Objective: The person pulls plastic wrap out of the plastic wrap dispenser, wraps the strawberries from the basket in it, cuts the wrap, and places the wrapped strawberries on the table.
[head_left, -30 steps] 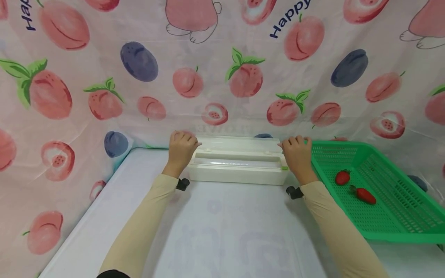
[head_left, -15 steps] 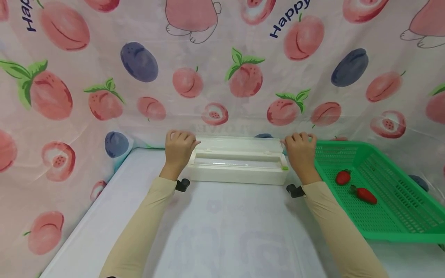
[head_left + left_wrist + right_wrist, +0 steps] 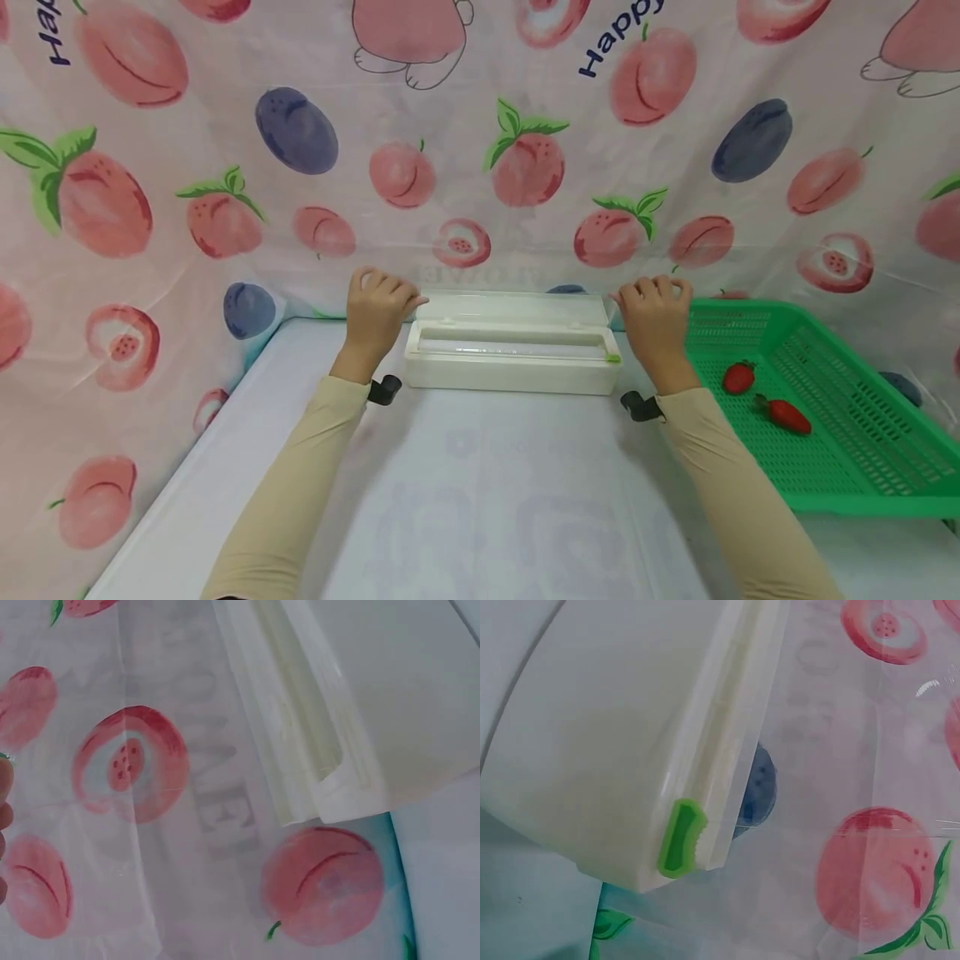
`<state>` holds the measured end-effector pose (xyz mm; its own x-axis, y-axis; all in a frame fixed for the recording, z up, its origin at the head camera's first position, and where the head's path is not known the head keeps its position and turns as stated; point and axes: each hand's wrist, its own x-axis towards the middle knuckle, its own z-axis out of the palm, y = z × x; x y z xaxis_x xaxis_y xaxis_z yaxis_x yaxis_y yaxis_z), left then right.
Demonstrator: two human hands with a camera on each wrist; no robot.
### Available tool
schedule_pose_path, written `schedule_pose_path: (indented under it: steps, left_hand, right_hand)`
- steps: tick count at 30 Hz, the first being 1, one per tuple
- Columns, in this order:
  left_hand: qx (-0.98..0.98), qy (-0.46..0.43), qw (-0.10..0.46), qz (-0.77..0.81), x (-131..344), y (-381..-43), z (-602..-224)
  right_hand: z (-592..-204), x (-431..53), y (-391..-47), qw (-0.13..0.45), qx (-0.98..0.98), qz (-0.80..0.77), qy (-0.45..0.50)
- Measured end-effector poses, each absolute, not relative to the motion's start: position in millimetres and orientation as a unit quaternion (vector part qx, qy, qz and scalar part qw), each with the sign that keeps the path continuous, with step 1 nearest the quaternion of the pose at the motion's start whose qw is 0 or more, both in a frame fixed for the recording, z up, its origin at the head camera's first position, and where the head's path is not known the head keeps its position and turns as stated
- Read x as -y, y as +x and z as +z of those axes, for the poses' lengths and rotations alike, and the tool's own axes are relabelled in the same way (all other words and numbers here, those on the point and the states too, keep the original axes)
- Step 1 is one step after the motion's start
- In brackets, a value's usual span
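A white plastic wrap dispenser (image 3: 510, 374) stands at the back of the table, its clear lid (image 3: 513, 308) raised and a roll (image 3: 517, 348) visible inside. A green slide cutter (image 3: 681, 838) sits at its right end. My left hand (image 3: 377, 317) is raised beyond the dispenser's left end, thumb against curled fingers. Mirroring it past the right end, my right hand (image 3: 657, 327) is curled the same way. Both appear to pinch the edge of nearly invisible plastic wrap (image 3: 949, 827); glints and a thin line show it in the right wrist view. Some left fingertips (image 3: 4, 814) show at the left wrist view's edge.
A green slotted basket (image 3: 847, 505) is at the right, holding two strawberries (image 3: 785, 415). A fruit-print sheet (image 3: 465, 125) hangs right behind the dispenser. White covering lies over the table (image 3: 487, 492) in front.
Both hands have risen slightly and moved apart, the left hand leftward and the right hand rightward, clear of the lid's corners. The dispenser and basket have stayed in place.
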<state>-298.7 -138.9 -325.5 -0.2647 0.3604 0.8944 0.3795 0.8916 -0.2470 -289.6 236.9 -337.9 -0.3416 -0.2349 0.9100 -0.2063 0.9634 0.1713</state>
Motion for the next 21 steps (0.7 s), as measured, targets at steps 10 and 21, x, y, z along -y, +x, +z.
schedule_pose_path:
  steps: [10,21]
  left_hand:
    - [0.785,-0.234,0.573,-0.02,138,-295,-315]
    - [0.775,-0.226,0.589,-0.027,137,-288,-310]
  right_hand:
    - [-331,-236,-283,0.571,0.811,-0.007,0.125]
    - [-324,-234,-276,0.577,0.809,-0.005,0.114]
